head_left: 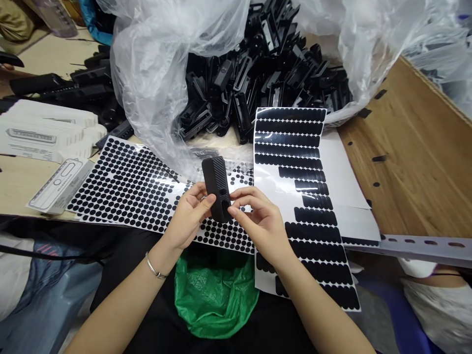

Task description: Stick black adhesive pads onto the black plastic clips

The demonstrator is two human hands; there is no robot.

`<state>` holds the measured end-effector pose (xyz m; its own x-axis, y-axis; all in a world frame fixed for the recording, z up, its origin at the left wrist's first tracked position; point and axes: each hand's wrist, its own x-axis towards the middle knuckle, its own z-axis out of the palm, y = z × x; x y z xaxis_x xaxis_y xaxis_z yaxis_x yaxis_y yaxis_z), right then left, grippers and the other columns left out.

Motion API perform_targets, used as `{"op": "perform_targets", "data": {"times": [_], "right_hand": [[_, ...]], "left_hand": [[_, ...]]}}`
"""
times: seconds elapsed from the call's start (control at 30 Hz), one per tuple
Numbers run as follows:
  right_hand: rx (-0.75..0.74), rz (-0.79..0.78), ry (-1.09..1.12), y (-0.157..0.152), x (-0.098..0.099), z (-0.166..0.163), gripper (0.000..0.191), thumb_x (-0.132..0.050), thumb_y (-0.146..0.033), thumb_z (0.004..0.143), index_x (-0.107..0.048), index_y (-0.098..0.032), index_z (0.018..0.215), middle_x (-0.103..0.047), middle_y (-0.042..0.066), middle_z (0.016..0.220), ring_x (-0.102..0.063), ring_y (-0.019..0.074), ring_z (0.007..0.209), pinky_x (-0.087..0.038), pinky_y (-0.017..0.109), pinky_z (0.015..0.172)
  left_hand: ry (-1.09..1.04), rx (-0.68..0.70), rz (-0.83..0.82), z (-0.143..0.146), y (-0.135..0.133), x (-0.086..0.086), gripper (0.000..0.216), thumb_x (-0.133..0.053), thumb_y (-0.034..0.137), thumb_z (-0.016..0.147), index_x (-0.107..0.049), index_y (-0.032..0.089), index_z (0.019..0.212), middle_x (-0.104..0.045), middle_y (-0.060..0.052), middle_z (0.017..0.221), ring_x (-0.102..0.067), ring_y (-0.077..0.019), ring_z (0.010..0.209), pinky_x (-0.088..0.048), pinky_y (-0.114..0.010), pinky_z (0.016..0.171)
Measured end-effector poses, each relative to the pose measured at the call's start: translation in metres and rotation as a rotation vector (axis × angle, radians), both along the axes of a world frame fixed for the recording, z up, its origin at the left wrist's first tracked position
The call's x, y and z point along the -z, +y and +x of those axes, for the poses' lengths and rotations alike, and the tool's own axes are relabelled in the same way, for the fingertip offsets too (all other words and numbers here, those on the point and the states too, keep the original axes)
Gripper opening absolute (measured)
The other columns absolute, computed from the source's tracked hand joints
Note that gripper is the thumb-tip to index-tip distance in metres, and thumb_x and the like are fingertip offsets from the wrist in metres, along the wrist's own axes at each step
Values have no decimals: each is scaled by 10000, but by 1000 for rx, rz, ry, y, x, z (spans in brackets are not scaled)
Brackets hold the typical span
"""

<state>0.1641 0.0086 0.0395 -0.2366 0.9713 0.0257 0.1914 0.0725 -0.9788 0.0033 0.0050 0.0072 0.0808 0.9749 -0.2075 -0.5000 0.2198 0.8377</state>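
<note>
Between both hands, a black plastic part (217,189) with a ribbed face and small round holes is held up over the sticker sheets. My left hand (193,211) pinches its left edge with thumb and fingers. On the other side, my right hand (260,219) has thumb and fingertips closed at its lower right edge. Beneath lies a white sheet of round black stickers (129,184). A second sheet, with rows of black stickers (291,142), lies under and beyond the right hand, its far end raised against the heap.
Behind, a clear plastic bag (151,64) spills many black plastic parts (239,88). Stacked printed cards (47,128) stand left. A green bag (217,300) hangs open below the table edge. A wooden panel (405,162) borders the right; another person's hand (5,73) shows far left.
</note>
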Motion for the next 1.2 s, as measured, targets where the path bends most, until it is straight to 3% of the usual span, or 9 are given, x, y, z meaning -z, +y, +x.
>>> {"op": "perform_targets", "data": {"times": [1.2], "right_hand": [[55,48,-30,-1,3,-2,142,-687,-183,828,-646,-204,694,-596,48,969,-609,166,915,-581,246,646]], "left_hand": [[-22,-9,16,2,-2,5,237,-750,360,793,-646,206,939,-699,-14,916,-670,-143,866,-531,-208,703]]}}
